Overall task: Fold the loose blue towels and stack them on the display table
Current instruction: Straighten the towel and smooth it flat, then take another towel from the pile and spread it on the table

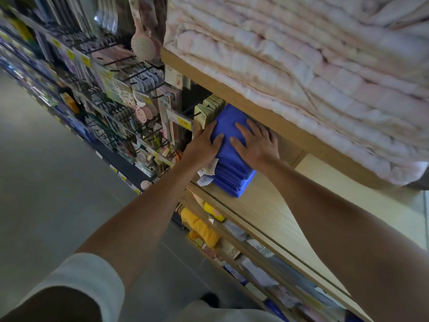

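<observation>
Now, left hand (205,145), right hand (255,141), flat atop folded blue towels (232,168).

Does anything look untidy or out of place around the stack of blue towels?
Mostly tidy. The blue towels lie in an even stack under the left hand and right hand, but white paper tags stick out crookedly from its left side. Above, the pink blankets overhang the upper shelf.

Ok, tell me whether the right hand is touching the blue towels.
Touching. Head view: right hand lies flat on top of the blue towels, fingers spread.
</observation>
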Available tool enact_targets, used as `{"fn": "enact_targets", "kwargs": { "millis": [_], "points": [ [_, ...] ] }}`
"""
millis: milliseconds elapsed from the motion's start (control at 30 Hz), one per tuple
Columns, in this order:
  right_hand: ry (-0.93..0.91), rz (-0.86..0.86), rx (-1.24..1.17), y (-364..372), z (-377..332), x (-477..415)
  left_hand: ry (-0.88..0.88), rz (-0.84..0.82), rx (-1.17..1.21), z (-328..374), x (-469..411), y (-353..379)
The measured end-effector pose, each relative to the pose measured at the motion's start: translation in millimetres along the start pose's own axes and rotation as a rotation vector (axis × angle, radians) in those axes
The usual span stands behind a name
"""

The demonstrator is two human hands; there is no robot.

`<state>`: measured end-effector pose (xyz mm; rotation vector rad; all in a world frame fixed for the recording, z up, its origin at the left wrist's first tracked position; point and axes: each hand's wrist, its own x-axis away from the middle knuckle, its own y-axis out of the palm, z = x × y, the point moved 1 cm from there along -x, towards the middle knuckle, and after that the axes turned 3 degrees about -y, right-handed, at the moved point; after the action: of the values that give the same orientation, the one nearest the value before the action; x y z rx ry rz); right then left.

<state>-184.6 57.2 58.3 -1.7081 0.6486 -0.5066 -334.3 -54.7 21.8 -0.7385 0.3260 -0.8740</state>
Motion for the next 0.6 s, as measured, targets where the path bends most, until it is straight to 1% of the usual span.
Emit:
{"fn": "enact_targets", "kwargs": {
  "millis": [100,200,267,300,367,400,467,500,533,567,600],
  "points": [
    [-0.010,0.026,-0.029,-7.9,-2.5,8.9,0.015,0.019,-0.068,5.7,7.3,-4.0],
    [-0.003,0.011,-0.084,-21.3,-5.7,14.5,0.034,0.044,-0.144,11.5,16.3,-12.5],
    [0.039,-0.012,-0.191,-32.6,-7.4,22.2,0.074,0.077,-0.193,17.5,23.2,-22.0],
    [0.071,-0.014,-0.293,-40.8,-8.2,30.0,0.111,0.114,-0.224,22.0,29.1,-27.3],
    [0.122,-0.030,-0.523,-56.4,-3.5,49.2,0.229,0.232,-0.286,34.3,46.5,-35.8],
    [0.147,-0.081,-0.608,-62.6,2.0,60.7,0.315,0.296,-0.301,42.2,58.6,-37.4],
    [0.191,-0.146,-0.668,-67.5,22.3,88.8,0.525,0.407,-0.273,61.1,86.3,-31.3],
    [0.199,-0.099,-0.646,-66.3,37.6,104.3,0.617,0.442,-0.238,71.0,101.3,-22.2],
    [0.197,0.019,-0.617,-63.7,55.0,118.4,0.687,0.454,-0.191,81.5,115.8,-9.7],
    [0.190,0.158,-0.591,-60.4,74.6,133.6,0.732,0.431,-0.138,92.2,129.2,6.5],
    [0.187,0.241,-0.557,-54.3,96.6,149.4,0.752,0.373,-0.093,102.5,141.4,25.4]
  ]
}}
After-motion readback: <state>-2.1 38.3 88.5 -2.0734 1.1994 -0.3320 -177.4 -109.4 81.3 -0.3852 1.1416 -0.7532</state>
